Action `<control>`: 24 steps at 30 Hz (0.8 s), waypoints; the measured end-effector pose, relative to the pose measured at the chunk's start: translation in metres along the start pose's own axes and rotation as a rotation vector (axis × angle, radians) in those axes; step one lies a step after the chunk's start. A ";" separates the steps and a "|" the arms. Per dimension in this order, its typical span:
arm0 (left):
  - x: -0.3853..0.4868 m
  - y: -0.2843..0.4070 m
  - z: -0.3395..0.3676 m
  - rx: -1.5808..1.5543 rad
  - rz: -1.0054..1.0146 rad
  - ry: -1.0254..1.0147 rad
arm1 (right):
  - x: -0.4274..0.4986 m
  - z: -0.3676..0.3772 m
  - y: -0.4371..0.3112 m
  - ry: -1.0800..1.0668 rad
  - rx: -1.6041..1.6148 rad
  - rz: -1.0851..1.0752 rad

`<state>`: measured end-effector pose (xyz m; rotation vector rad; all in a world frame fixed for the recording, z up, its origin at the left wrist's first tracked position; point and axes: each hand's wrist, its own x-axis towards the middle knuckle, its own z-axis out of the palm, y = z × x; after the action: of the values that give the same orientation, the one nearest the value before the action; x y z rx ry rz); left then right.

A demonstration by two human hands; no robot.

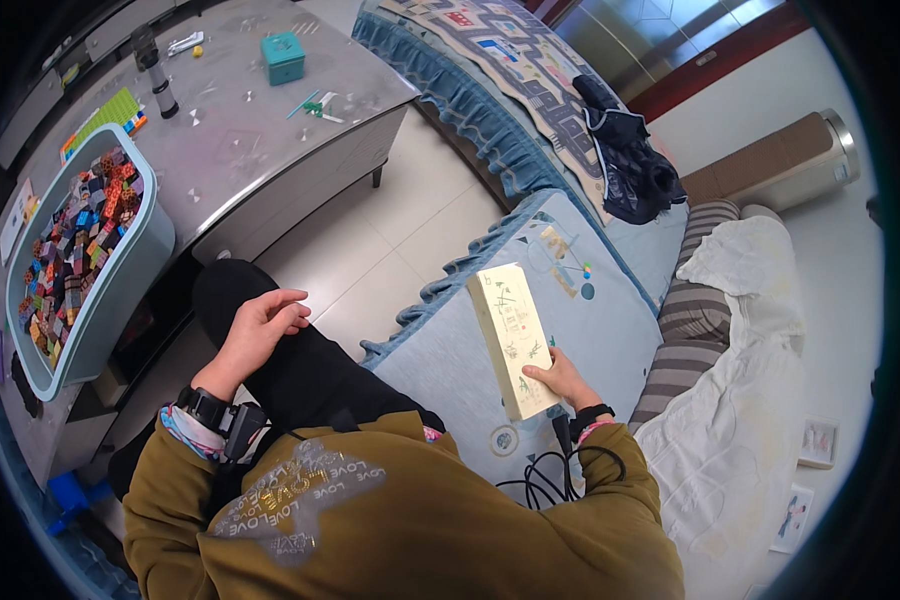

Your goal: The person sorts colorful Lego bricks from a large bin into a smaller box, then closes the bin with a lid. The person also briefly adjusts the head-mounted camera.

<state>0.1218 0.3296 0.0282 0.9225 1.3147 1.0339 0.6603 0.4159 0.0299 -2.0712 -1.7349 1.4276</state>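
My right hand (564, 376) grips the lower end of a long cream-coloured box (516, 337), thumb on its face, holding it above the light blue sofa cover (435, 375). Dark marks and small printing show on the box. My left hand (270, 322) holds nothing; it is over my black-trousered leg with fingers loosely bent and a little apart. A black cable (544, 476) lies in loops by my right wrist. To the left of my left hand, a light blue plastic tub (112, 300) is filled with many coloured building blocks (82, 247).
A grey table (217, 127) holds a teal box (283, 58), a dark cylindrical bottle (163, 97) and a green building plate (109, 116). A dark puffer jacket (630, 161) lies on the sofa's far part, beside striped cushions (690, 311) and a white quilt (727, 420).
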 end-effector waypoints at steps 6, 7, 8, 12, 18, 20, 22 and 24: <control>0.001 -0.004 -0.003 -0.056 -0.024 0.003 | 0.010 0.019 -0.016 -0.169 0.430 0.010; 0.000 -0.005 -0.003 -0.049 -0.018 -0.003 | 0.009 0.021 -0.023 -0.197 0.468 0.021; 0.000 -0.006 -0.004 -0.049 0.011 -0.003 | 0.011 0.024 -0.032 -0.231 0.499 0.034; -0.009 -0.005 -0.010 -0.065 -0.006 0.015 | 0.015 0.042 -0.081 -0.349 0.437 -0.072; -0.037 -0.002 -0.029 -0.112 0.106 0.054 | 0.051 0.091 -0.196 -0.741 0.048 -0.471; -0.055 -0.003 -0.038 -0.185 0.179 0.092 | 0.062 0.120 -0.234 -0.855 -0.041 -0.510; -0.076 -0.003 -0.050 -0.273 0.135 0.163 | 0.067 0.151 -0.264 -0.951 -0.052 -0.545; -0.095 -0.006 -0.059 -0.332 0.136 0.219 | 0.068 0.176 -0.287 -0.995 -0.096 -0.558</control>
<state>0.0651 0.2347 0.0476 0.6662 1.2200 1.4427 0.3264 0.4895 0.0602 -0.6970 -2.4064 2.3274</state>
